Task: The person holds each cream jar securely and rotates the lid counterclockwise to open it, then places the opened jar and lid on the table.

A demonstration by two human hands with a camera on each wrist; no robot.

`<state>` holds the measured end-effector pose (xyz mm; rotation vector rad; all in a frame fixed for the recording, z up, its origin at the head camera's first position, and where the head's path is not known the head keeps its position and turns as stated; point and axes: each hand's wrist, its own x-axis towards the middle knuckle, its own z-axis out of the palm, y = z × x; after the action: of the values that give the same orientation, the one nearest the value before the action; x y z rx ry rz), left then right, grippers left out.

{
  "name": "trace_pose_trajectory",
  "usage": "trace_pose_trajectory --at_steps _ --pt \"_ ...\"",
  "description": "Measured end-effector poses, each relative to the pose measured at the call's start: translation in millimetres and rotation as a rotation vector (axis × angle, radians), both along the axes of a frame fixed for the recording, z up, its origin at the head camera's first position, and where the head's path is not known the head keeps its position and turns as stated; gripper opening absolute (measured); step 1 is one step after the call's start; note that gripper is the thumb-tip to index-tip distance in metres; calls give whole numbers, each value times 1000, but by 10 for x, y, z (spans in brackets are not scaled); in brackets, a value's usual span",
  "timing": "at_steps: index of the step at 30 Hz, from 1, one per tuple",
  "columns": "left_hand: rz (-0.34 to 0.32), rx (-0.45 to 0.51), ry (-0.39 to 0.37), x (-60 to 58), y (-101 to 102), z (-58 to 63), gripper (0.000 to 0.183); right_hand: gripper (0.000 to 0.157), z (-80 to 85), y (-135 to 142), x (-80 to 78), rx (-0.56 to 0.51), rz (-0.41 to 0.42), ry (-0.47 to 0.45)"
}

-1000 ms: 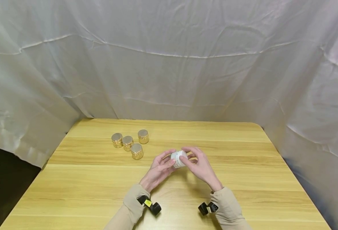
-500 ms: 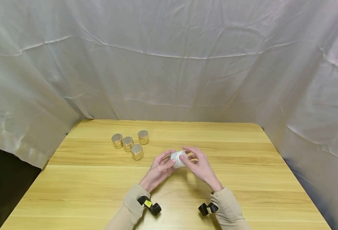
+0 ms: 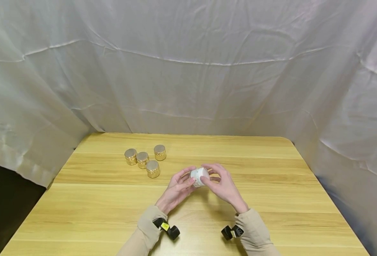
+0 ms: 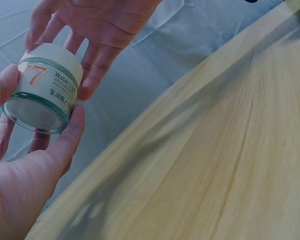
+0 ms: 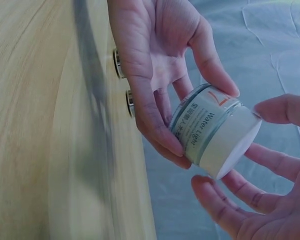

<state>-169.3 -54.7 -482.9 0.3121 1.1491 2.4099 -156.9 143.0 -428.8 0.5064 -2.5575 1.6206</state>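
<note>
A small cream jar (image 3: 195,174) with a glass body, a printed label and a white lid (image 5: 231,144) is held tilted above the table. My left hand (image 3: 177,188) grips the jar's body between thumb and fingers, its clear base showing in the left wrist view. On the other end, my right hand (image 3: 224,184) has its thumb and fingertips at the lid's edge, spread round it. The label (image 4: 50,82) reads "Water Light" beside an orange figure. The lid sits on the jar.
Several gold jars (image 3: 153,169) with flat lids stand grouped on the wooden table (image 3: 271,199), left of my hands. Pale grey curtains (image 3: 188,89) hang behind the table and along both sides. A black camera is strapped to each wrist.
My right thumb and fingers have shifted slightly around the lid, leaving more of its top visible. The left hand, the cream jar and the gold jars stay in place.
</note>
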Motion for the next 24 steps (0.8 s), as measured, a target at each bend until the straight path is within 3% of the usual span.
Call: trace_pose_trajectory --at_steps 8,19,24 --pt "-1 -5 6 -3 -3 3 45 41 29 -23 12 26 -54 -44" --pt "-4 -7 0 3 -3 2 48 40 27 -2 17 5 -10 -23" --pt "3 -14 5 1 0 -4 46 43 28 -12 18 29 -34 -44"
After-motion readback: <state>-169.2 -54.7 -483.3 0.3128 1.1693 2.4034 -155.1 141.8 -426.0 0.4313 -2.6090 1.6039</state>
